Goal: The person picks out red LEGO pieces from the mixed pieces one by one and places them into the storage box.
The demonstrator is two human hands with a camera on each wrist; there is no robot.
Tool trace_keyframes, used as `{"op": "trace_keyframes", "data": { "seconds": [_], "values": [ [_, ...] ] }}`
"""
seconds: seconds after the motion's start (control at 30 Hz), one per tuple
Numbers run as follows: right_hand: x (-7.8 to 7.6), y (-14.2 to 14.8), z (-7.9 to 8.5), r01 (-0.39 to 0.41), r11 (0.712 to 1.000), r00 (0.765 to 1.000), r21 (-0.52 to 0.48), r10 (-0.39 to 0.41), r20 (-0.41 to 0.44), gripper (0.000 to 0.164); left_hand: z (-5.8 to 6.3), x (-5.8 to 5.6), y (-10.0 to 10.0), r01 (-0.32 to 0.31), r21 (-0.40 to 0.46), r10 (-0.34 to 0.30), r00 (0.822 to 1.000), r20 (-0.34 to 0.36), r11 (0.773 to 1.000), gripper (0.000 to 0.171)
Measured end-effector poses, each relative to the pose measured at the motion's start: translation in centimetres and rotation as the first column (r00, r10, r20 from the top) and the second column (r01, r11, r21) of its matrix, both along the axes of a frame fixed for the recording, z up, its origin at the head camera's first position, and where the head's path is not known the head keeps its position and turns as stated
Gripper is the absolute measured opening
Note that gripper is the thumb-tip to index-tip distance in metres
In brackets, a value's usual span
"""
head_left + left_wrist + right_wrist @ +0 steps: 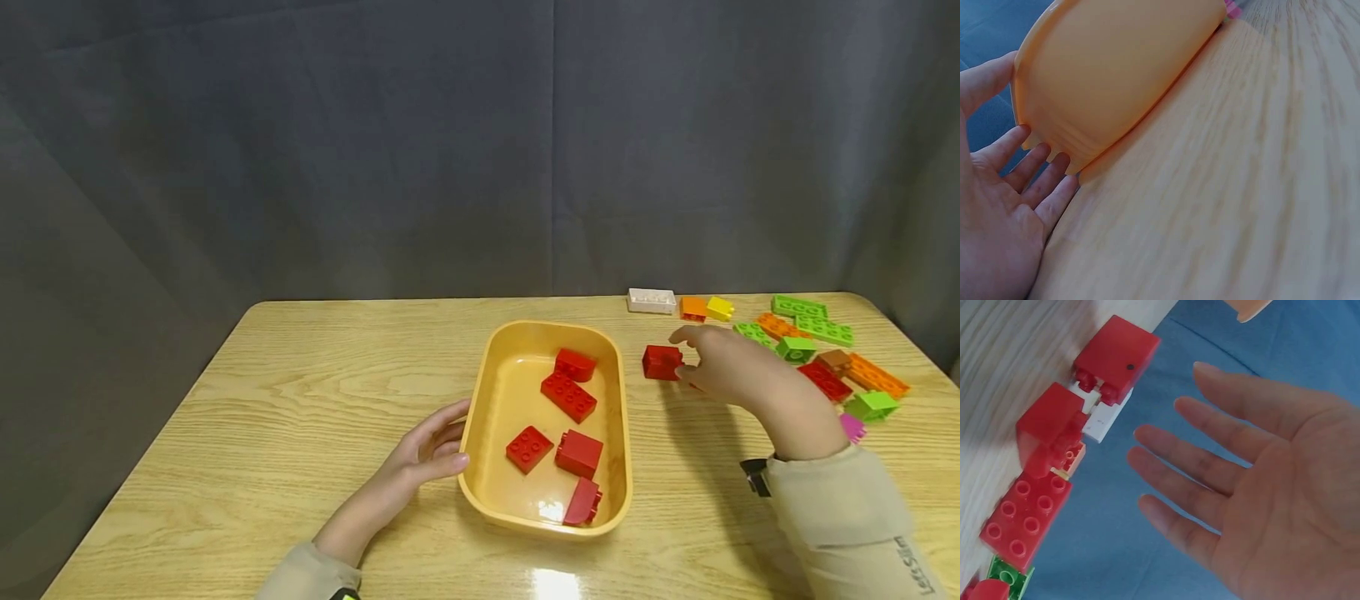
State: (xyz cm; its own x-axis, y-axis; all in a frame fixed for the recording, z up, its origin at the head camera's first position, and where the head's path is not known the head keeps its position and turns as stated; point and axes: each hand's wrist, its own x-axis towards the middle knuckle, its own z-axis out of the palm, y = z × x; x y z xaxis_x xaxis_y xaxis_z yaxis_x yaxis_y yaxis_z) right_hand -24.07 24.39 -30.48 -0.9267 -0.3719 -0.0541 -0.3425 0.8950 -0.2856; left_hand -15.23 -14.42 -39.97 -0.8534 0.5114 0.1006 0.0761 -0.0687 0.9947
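Observation:
In the head view my left hand (423, 450) touches the left side of a yellow plastic tray (480, 400). Its thumb meets the rim, and in the left wrist view the extended fingertips rest against the outer wall. Several red toy bricks lie inside the tray, among them a studded brick (568, 397) and a tall brick (579, 454). My right hand (738, 371) hovers just right of a red brick (662, 362) on the table. The right wrist view shows that palm bare, its fingers spread and apart from the red bricks. Another red brick (1050, 428) is mostly hidden in the head view.
Beyond my right hand lie a white brick (651, 301), an orange brick (693, 308) and a yellow brick (720, 308). Several green, orange and red bricks cluster at the right, with a pink one (852, 427) near my sleeve. A dark curtain (450, 167) hangs behind the wooden table (300, 400).

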Motion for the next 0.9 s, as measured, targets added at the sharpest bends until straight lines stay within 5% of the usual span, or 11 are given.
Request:
{"op": "trace_keyframes", "data": {
  "seconds": [0.9],
  "values": [
    [-1.0, 1.5, -1.6, 0.108, 0.99, 0.989, 0.087, -0.116, 0.093, 0.048, 0.3, 0.1, 0.0, -0.006, -0.014, 0.006, 1.0, 0.023, 1.0, 0.068]
  ]
}}
